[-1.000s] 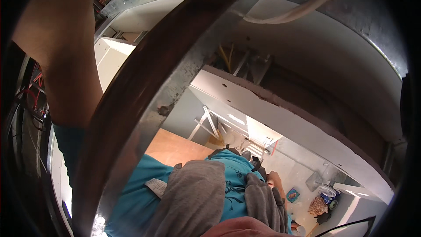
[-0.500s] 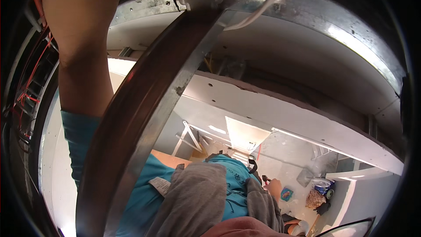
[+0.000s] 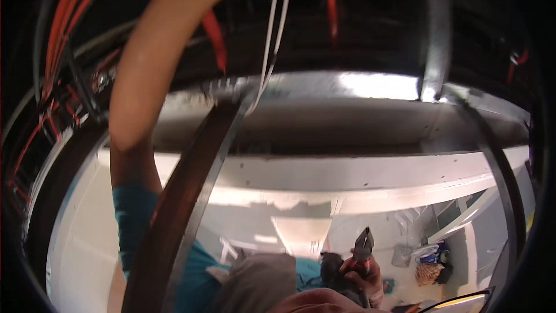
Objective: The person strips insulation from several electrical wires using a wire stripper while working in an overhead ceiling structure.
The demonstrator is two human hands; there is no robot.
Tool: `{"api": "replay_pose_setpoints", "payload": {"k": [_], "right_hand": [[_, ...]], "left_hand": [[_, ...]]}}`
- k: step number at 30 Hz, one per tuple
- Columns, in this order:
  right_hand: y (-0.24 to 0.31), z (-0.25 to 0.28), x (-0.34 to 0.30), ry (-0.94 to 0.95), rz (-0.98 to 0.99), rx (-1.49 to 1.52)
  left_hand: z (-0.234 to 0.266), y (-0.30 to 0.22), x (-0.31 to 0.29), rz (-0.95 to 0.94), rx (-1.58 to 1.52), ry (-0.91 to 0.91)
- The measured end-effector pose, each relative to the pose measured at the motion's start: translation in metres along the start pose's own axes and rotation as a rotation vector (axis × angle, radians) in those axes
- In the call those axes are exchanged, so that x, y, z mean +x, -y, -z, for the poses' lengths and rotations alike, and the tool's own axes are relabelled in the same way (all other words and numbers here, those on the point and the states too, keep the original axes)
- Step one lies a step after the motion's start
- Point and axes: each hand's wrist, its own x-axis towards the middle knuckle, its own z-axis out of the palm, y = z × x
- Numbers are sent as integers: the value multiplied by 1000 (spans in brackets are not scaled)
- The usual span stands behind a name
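The right hand [image 3: 366,281] was wrapped around the red-handled pliers [image 3: 363,249], right of the dark metal channel [image 3: 179,214] and low against the body, nose pointing up. The left arm [image 3: 145,75] rose left of the channel, its sleeve [image 3: 136,214] passing behind it; the left hand was beyond the upper edge, so its state could not be told.

The pliers could have dropped to the floor [image 3: 346,237], seen far below and right of the channel, if that single-handed hold had loosened. The sleeve or skin might have caught on the channel's edge had the arm shifted sideways. The white strands [image 3: 272,40], which ran down to the channel's upper end, could have chafed on the metal if tugged.

Counted: one pair of pliers, two white strands, one upright strut [image 3: 437,40] up and right of the channel, and one wide red strip [image 3: 214,40] just above the channel's upper end. The red lines [image 3: 66,17] up and left were too bunched to number.
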Motion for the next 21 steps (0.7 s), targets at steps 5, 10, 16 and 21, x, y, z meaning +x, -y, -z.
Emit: {"api": "replay_pose_setpoints", "payload": {"k": [5,10,16,21], "right_hand": [[27,-20,36,396,26,-103],[77,-97,63,481,434,63],[167,-144,100,225,672,-298],[221,-169,127,120,720,-408]], "left_hand": [[-1,0,17,8,-55,-22],[7,1,23,64,-144,2],[-3,6,18,5,-177,-148],[-12,16,16,-1,-274,-173]]}}
